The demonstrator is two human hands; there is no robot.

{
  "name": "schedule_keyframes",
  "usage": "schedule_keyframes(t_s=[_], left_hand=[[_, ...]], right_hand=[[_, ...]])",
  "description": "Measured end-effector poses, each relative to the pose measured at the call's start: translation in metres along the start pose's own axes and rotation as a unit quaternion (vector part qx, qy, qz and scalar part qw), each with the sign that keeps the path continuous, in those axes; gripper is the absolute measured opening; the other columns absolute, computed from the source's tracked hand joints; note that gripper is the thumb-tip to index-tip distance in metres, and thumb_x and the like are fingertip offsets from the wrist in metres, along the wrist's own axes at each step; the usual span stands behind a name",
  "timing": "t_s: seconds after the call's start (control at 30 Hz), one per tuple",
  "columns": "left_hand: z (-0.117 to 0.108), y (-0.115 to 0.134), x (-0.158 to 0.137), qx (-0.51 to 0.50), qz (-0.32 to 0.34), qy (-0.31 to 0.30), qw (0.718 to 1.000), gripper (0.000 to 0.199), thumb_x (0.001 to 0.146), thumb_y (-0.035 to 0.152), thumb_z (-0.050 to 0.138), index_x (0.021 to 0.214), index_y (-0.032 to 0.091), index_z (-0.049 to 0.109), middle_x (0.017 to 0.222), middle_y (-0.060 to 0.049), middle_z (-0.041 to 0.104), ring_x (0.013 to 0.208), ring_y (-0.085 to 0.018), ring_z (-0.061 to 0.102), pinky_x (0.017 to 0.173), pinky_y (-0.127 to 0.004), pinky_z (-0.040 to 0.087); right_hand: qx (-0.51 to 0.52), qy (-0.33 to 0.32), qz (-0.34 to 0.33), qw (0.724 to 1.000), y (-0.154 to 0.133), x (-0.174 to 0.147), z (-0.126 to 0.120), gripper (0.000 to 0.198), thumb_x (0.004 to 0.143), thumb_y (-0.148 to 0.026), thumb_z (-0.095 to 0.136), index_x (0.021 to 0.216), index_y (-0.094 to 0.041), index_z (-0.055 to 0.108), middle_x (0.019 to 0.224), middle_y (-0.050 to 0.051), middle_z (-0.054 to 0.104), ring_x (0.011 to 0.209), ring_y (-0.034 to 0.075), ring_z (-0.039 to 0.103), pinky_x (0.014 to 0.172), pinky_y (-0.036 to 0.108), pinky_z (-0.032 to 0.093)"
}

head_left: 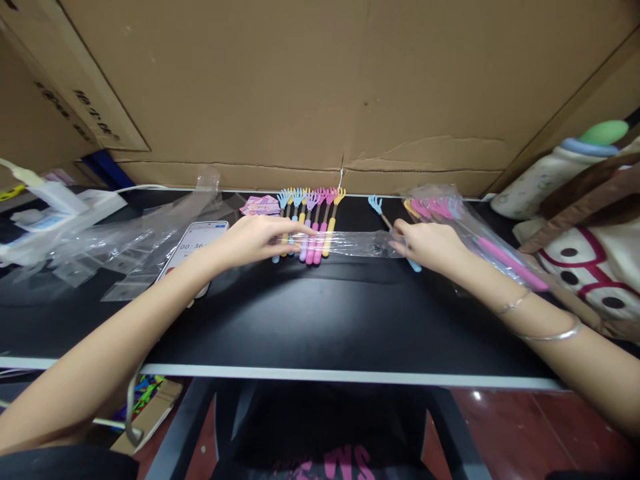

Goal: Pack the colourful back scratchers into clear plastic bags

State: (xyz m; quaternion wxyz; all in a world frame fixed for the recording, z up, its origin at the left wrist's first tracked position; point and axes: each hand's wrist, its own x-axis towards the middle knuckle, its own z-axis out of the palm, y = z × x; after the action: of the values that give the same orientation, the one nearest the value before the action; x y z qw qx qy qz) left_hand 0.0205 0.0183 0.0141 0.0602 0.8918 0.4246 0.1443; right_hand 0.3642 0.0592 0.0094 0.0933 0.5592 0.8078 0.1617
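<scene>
Holding shiny, clr plastic slv (355,245) btwn hands (431,245).

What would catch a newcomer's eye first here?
Probably the bright row of hand-shaped back scratchers at mid-table, with a clear plastic sleeve stretching across it between the left hand and the right hand. Just by the right hand, a single blue back scratcher stands out. Next might come the cartoon face in red glasses at the far right, and the phone showing digits beside the left forearm.

Clear plastic sleeve (357,244) — glossy, crosswise — over colourful claw-headed scratchers (315,229) (side by side)
</scene>
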Motion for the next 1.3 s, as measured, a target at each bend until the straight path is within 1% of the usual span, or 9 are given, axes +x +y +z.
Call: schedule_keyframes(t_s=[0.27, 0.5, 0.6, 0.73, 0.8, 1.0, 1.17, 1.23, 1.3], left_hand=[[-0.001, 0.000, 0.000, -0.021, -0.024, -0.006, 0.999, 0.042, 0.095, 0.044, 0.055, 0.134, 0.029, 0.058, 0.079, 0.003, 0.070, 0.065, -0.013, 0.060, 0.064, -0.021, 0.037], [0.002, -0.001, 0.001, 0.010, -0.028, -0.004, 1.000, 0.045, 0.096, 0.046, 0.054, 0.138, 0.029, 0.058, 0.103, -0.001, 0.074, 0.072, -0.014, 0.063, 0.067, -0.022, 0.038], [0.003, -0.003, 0.000, 0.008, -0.014, 0.012, 1.000, 0.045, 0.097, 0.047, 0.050, 0.138, 0.029, 0.058, 0.103, -0.001, 0.073, 0.076, -0.014, 0.063, 0.069, -0.022, 0.039], [0.002, -0.003, -0.001, 0.002, -0.005, 0.029, 1.000, 0.047, 0.098, 0.049, 0.048, 0.138, 0.026, 0.058, 0.083, 0.000, 0.070, 0.073, -0.014, 0.061, 0.067, -0.022, 0.039], [0.001, -0.003, -0.001, -0.002, -0.007, 0.028, 1.000, 0.048, 0.098, 0.050, 0.047, 0.138, 0.026, 0.059, 0.080, 0.000, 0.069, 0.070, -0.014, 0.060, 0.066, -0.022, 0.039], [0.002, -0.005, -0.001, -0.010, -0.028, 0.016, 0.999, 0.048, 0.096, 0.054, 0.049, 0.135, 0.029, 0.060, 0.096, -0.002, 0.073, 0.075, -0.015, 0.064, 0.067, -0.023, 0.040], [0.003, -0.006, 0.000, -0.025, -0.028, 0.009, 0.999, 0.046, 0.095, 0.051, 0.053, 0.134, 0.027, 0.062, 0.087, -0.001, 0.073, 0.074, -0.015, 0.064, 0.069, -0.022, 0.041], [0.002, -0.006, 0.000, -0.028, -0.027, 0.009, 0.999, 0.047, 0.095, 0.052, 0.053, 0.133, 0.027, 0.062, 0.087, -0.001, 0.073, 0.073, -0.015, 0.064, 0.069, -0.022, 0.041], [0.002, -0.006, -0.001, -0.028, -0.030, 0.007, 0.999, 0.048, 0.095, 0.054, 0.052, 0.132, 0.027, 0.062, 0.087, -0.001, 0.073, 0.073, -0.015, 0.064, 0.067, -0.022, 0.041]], right_hand=[[0.028, -0.018, 0.041, 0.999, 0.005, 0.004, 0.004, 0.041, 0.095, -0.034, 0.041, 0.130, -0.016, 0.052, 0.103, 0.016, 0.076, 0.086, 0.031, 0.073, 0.063, 0.034, 0.045], [0.211, 0.072, 0.039, 0.974, 0.038, -0.004, -0.001, 0.043, 0.092, -0.031, 0.045, 0.130, -0.018, 0.058, 0.091, 0.010, 0.073, 0.080, 0.026, 0.067, 0.068, 0.032, 0.044], [0.394, 0.103, 0.050, 0.912, 0.054, -0.007, -0.006, 0.041, 0.092, -0.030, 0.046, 0.129, -0.016, 0.058, 0.068, 0.003, 0.062, 0.063, 0.019, 0.058, 0.068, 0.032, 0.045], [0.644, 0.084, 0.108, 0.753, 0.063, -0.005, -0.008, 0.026, 0.083, -0.015, 0.045, 0.105, -0.018, 0.059, 0.066, -0.001, 0.050, 0.054, 0.013, 0.047, 0.055, 0.026, 0.041], [0.699, 0.046, 0.101, 0.707, 0.061, -0.004, -0.009, 0.014, 0.082, -0.013, 0.043, 0.088, -0.019, 0.053, 0.066, -0.002, 0.045, 0.052, 0.011, 0.043, 0.051, 0.024, 0.039], [0.709, -0.004, 0.060, 0.703, 0.046, -0.006, -0.011, 0.020, 0.098, -0.036, 0.036, 0.086, -0.023, 0.045, 0.061, -0.004, 0.035, 0.051, 0.012, 0.036, 0.050, 0.026, 0.037], [0.737, -0.037, 0.083, 0.669, 0.041, -0.004, -0.004, 0.007, 0.090, -0.023, 0.048, 0.095, -0.020, 0.052, 0.069, -0.002, 0.049, 0.050, 0.011, 0.044, 0.053, 0.027, 0.041], [0.746, -0.033, 0.091, 0.659, 0.041, -0.004, -0.003, 0.006, 0.090, -0.020, 0.046, 0.094, -0.021, 0.050, 0.070, -0.002, 0.050, 0.047, 0.010, 0.042, 0.048, 0.026, 0.036], [0.738, -0.010, 0.077, 0.670, 0.042, -0.006, -0.004, 0.007, 0.093, -0.025, 0.046, 0.096, -0.021, 0.051, 0.067, -0.004, 0.048, 0.044, 0.009, 0.035, 0.044, 0.025, 0.027]])
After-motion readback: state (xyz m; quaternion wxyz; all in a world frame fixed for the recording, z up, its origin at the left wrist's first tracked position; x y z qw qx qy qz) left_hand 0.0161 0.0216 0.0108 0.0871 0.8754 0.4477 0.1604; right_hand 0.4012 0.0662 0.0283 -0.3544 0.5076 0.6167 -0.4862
